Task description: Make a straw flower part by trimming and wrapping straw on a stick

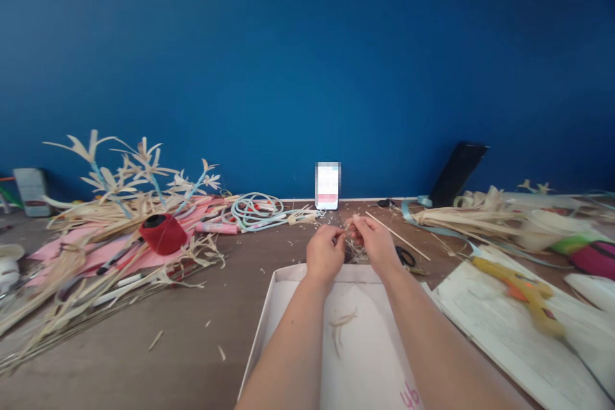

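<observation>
Both my hands meet over the far edge of a shallow white box [281, 307] on the brown table. My left hand [325, 254] is closed in a pinch on a small tuft of pale straw strips [354, 247]. My right hand [375, 241] is closed too, pinching the same tuft and a thin straw stick [398, 237] that slants away to the right. A few loose straw scraps [340, 327] lie inside the box between my forearms. Black scissors [406, 257] lie just right of my right hand.
Left: straw flowers [125, 173], a red thread spool [163, 234], pink paper, pens, a coiled cord [252, 210]. Right: straw bundle [461, 216], yellow glue gun [523, 291] on papers, a leaning black phone [456, 173]. A blue wall stands behind.
</observation>
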A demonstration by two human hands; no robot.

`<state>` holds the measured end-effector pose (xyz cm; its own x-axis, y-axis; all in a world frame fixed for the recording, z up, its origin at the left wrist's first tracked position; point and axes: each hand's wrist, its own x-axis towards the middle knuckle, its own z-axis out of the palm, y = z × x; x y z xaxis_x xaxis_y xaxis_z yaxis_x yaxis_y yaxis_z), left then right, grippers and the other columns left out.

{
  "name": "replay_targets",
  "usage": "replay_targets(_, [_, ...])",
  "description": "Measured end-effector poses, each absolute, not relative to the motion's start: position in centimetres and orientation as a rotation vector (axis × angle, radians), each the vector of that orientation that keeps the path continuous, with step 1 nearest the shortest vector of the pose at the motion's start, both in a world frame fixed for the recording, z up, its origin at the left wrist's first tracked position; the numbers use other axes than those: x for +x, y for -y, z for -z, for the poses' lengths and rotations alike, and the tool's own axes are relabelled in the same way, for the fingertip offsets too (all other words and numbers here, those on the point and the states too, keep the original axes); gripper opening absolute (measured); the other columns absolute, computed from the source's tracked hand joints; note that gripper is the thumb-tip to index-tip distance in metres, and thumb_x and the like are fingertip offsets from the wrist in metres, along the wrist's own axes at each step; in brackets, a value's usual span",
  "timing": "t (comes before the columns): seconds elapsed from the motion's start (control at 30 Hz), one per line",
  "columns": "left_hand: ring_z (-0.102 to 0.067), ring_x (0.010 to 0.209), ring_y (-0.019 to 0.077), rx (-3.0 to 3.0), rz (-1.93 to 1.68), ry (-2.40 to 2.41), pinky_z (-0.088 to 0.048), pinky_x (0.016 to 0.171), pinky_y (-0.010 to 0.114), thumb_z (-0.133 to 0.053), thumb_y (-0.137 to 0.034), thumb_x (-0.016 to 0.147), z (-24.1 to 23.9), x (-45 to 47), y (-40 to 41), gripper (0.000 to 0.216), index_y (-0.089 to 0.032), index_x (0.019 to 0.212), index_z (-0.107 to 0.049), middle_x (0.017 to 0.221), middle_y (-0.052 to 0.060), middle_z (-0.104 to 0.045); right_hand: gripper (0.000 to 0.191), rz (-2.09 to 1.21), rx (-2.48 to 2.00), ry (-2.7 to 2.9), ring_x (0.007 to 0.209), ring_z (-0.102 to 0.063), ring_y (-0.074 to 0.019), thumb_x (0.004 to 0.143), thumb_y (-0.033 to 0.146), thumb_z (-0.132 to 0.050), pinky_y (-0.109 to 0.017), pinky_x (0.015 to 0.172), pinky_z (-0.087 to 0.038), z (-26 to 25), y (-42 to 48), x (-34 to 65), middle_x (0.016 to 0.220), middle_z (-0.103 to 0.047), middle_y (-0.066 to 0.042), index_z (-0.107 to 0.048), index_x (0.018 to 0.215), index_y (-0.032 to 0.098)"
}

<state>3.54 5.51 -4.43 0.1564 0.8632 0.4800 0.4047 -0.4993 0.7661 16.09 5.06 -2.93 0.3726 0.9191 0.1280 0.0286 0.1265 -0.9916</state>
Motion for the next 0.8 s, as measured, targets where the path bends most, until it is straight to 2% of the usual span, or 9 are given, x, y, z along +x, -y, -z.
replay_targets(0.1, [-0.051, 0.070, 0.0102, 1.973, -1.310, -1.201, -0.040, 0.064, 0.022, -0.051, -0.020, 0.078, 4.50, 3.55, -5.56, 0.013, -0.021, 0.081, -0.064, 0.080, 0.001, -0.059, 0.039, -0.837, -1.272, 0.995, 0.054, -0.051, -0.0124, 0.066, 0.053, -0.062, -0.021, 0.044, -0.036, 2.88, -4.98, 16.06, 0.066, -0.061, -0.003, -0.066, 0.075, 0.016])
replay_targets(0.27, [-0.051, 0.070, 0.0105, 1.978, -1.312, -1.187, -0.039, 0.064, 0.022, -0.050, -0.021, 0.079, 4.62, 3.59, -5.62, 0.013, -0.021, 0.080, -0.063, 0.079, 0.001, -0.058, 0.035, -0.840, -1.314, 1.010, 0.045, -0.043, -0.0096, 0.063, 0.051, -0.065, -0.021, 0.042, -0.032, 2.68, -4.74, 16.03, 0.052, -0.055, 0.002, -0.063, 0.070, 0.017])
replay_targets(0.8, [-0.047, 0.067, 0.0111, 2.004, -1.204, -1.179, -0.035, 0.060, 0.022, -0.045, -0.021, 0.080, 4.37, 3.45, -5.60, 0.011, -0.019, 0.071, -0.052, 0.073, 0.000, -0.052, 0.036, -0.814, -1.298, 0.982, 0.043, -0.041, -0.0089, 0.063, 0.052, -0.066, -0.022, 0.043, -0.031, 3.29, -4.94, 16.36, 0.048, -0.049, 0.004, -0.057, 0.061, 0.017])
